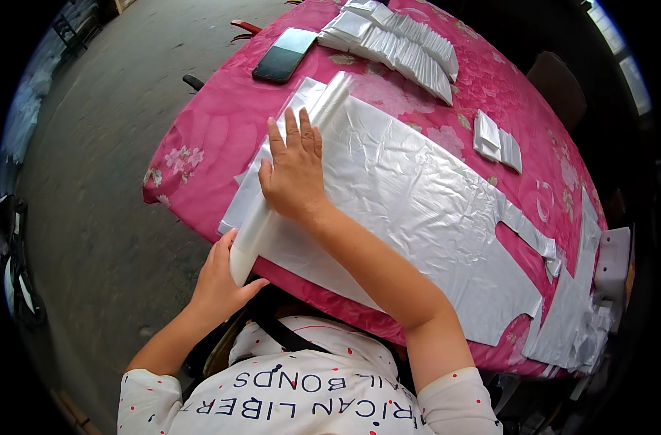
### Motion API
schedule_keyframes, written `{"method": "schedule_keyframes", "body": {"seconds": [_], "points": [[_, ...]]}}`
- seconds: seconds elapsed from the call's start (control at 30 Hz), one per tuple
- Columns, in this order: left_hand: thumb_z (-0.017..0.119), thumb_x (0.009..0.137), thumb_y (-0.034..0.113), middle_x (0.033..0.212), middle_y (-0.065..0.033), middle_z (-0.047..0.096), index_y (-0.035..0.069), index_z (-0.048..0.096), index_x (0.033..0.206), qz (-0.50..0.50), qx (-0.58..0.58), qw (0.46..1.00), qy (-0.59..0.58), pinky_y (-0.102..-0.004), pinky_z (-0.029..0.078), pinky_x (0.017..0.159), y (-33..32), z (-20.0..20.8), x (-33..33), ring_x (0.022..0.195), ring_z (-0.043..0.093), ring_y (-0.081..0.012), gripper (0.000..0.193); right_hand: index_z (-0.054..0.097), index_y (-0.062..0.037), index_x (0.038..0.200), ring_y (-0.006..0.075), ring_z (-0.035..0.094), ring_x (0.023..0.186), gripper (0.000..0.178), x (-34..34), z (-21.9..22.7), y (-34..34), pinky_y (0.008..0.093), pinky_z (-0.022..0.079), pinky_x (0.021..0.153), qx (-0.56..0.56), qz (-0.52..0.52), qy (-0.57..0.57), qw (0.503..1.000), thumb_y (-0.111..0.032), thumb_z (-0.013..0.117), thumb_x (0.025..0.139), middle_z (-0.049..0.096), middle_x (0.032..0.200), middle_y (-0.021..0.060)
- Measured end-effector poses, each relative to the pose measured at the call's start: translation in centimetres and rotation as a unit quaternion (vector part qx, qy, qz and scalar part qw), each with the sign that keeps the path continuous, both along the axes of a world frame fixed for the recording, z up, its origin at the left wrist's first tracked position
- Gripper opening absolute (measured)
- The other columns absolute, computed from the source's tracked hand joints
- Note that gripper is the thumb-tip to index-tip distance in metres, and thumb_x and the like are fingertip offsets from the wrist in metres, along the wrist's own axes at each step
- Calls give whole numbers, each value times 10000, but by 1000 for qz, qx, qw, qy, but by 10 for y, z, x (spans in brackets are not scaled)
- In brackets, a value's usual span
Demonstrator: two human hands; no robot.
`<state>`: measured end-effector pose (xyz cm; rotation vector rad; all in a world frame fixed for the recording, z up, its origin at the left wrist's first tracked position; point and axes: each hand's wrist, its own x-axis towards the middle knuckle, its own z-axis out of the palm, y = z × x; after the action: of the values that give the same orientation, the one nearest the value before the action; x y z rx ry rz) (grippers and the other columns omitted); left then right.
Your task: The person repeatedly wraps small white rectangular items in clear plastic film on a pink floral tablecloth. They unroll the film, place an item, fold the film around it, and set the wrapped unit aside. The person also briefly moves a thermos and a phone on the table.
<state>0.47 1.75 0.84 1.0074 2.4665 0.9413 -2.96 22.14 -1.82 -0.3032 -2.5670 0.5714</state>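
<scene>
Roll: apparently being wound; end grasped by left grip, pressed by unclenched right grip; even pressure seemingly required next.

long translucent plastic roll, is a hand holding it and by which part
The left hand holds the translucent plastic roll by its near end; the right hand rests flat across it farther along.
</scene>
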Motion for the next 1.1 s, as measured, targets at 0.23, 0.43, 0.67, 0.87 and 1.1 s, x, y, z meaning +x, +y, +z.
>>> {"method": "schedule_keyframes", "body": {"seconds": [0.23, 0.43, 0.67, 0.87, 1.1], "points": [[697, 701, 173, 1005, -113, 556, 5, 421, 1183, -40, 218, 754, -618, -304, 497, 688, 0, 2, 14, 764, 578, -149, 580, 168, 42, 1339, 289, 407, 1188, 771, 25, 20, -7, 373, 381, 960, -692, 15, 141, 708, -171, 620, 752, 367, 1276, 234], [694, 717, 322, 898, -109, 568, -2, 477, 1124, -109, 177, 698, -685, -288, 486, 624, 37, 18, 25, 687, 579, -148, 565, 357, -17, 1199, 145, 568, 758, 564, 68, 58, 22, 299, 510, 687, -796, 73, 155, 581, -207, 654, 760, 534, 877, 76], [626, 729, 595, 779, -69, 574, -24, 471, 1170, -210, 133, 621, -743, -281, 494, 637, 51, 1, 29, 645, 574, -133, 776, 307, 19, 1225, 146, 564, 754, 618, 110, 64, 37, 297, 507, 689, -778, 55, 221, 585, -186, 654, 757, 527, 866, 85], [489, 827, 591, 863, -66, 560, 24, 402, 1250, -101, 116, 771, -618, -269, 494, 675, 64, 0, 39, 741, 574, -131, 713, 339, 20, 1177, 155, 574, 766, 555, 132, 39, 24, 296, 508, 678, -727, -43, 223, 648, -154, 673, 768, 526, 879, 92], [539, 787, 569, 662, -62, 532, -37, 486, 1148, -120, 3, 709, -695, -247, 451, 489, 49, -5, 38, 512, 518, -118, 708, 406, 32, 1089, 146, 567, 816, 495, 152, 8, 52, 290, 483, 700, -683, -127, 183, 696, -203, 702, 768, 550, 892, 88]]}}
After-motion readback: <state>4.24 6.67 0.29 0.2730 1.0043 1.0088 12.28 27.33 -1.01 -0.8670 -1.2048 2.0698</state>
